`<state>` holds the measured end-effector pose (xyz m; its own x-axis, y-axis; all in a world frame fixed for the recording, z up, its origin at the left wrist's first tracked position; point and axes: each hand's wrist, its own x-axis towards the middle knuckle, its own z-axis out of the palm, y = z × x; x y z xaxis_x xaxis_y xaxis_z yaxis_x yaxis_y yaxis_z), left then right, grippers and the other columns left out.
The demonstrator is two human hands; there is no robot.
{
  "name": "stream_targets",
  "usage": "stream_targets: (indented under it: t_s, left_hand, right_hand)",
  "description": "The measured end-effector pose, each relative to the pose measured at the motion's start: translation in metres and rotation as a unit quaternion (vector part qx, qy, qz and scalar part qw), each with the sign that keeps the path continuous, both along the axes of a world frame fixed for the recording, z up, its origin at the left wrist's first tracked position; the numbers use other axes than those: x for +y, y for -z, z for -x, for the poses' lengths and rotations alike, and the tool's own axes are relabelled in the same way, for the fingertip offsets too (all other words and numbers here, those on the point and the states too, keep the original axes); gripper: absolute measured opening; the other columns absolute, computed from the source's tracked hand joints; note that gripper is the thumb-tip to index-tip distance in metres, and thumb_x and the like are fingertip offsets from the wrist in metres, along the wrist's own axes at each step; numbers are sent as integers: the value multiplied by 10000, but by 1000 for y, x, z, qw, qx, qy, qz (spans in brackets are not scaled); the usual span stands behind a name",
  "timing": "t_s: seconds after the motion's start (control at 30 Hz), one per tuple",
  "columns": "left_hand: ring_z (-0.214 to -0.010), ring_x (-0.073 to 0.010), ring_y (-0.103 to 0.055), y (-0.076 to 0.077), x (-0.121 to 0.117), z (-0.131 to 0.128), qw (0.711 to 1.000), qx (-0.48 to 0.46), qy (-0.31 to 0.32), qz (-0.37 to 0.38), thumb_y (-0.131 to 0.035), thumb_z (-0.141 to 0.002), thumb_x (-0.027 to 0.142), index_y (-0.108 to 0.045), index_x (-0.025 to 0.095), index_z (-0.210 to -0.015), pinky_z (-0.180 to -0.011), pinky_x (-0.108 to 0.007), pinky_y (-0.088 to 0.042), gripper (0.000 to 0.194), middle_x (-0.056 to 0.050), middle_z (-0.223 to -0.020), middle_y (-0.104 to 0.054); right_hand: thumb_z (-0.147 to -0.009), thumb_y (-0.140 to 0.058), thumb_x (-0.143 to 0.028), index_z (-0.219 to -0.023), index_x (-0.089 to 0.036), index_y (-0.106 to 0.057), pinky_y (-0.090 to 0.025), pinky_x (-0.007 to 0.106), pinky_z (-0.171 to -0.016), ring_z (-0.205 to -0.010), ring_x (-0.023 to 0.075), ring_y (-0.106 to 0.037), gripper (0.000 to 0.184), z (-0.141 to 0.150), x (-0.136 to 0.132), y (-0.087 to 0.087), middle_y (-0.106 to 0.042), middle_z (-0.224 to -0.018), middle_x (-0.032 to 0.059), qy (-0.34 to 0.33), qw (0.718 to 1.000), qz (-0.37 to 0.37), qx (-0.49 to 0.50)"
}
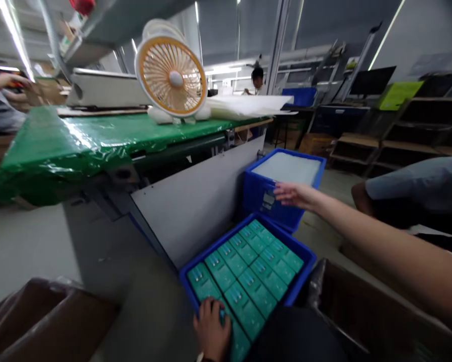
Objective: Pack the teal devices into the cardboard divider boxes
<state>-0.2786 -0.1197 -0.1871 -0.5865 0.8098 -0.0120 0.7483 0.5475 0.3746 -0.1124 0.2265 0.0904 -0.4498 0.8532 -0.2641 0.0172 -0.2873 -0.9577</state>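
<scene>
Head view. Your hands are well apart from each other. The left hand (211,327) lies over one of the green boxes (250,276), fingers bent across its near part; whether it grips the box cannot be told. The green boxes sit side by side in rows within the near blue crate (303,276), low in front of you. Your right hand (295,195) is extended with its fingers loosely spread and nothing visible in its grasp; it appears before the far blue crate (256,193), whose top shows a pale sheet (289,167). A grey panel (199,211) stands beside both crates. Above, to the left, the green-covered bench (97,136) carries a white-and-orange fan (175,78). An open carton (361,306) stands at lower right, just beside the near crate.
</scene>
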Motion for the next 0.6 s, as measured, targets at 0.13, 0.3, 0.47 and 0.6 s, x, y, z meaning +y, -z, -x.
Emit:
stream_targets:
  t_s: [0.13, 0.3, 0.47, 0.6]
  left_hand:
    - [-1173, -248, -484, -7, 6, -4, 999, 36, 1, -35, -490, -788, 173, -656, 223, -957, -1085, -532, -192, 242, -77, -1160, -600]
    - [-1190, -276, -467, -4, 3, -3, 996, 79, 22, -32, -461, -819, 164, -642, 217, -1046, -1087, -669, -28, 296, -92, -1197, -586]
    - [-1189, -239, -480, -26, 49, -21, 970, 46, 236, -37, -464, -801, 110, -649, 222, -1005, -1137, -559, -117, 298, -71, -1177, -608]
    - [-1120, -173, -531, -47, 155, -70, 898, -15, 438, -26, -399, -852, 99, -646, 186, -1023, -1041, -328, -350, 313, -67, -1125, -640]
  right_hand:
    - [-685, -775, -215, -1050, -74, -663, -475, 222, -510, -645, 184, -659, 407, -87, -98, 80, -713, -885, 133, -154, 971, 95, -154]
    - [-802, -651, -414, -1091, -257, -720, -464, 370, -981, -1086, 273, -618, 336, -201, -181, 102, -689, -1140, 73, -305, 901, -59, -304]
    - [-687, -738, -484, -1238, -411, -636, -296, 442, -1146, -1301, 347, -458, 565, -283, -226, 97, -569, -1362, 6, -215, 889, -11, -405]
    - [-678, -741, -535, -1278, -417, -600, -342, 435, -1118, -1273, 349, -487, 627, -318, -238, 101, -572, -1360, 19, -217, 887, 3, -407]
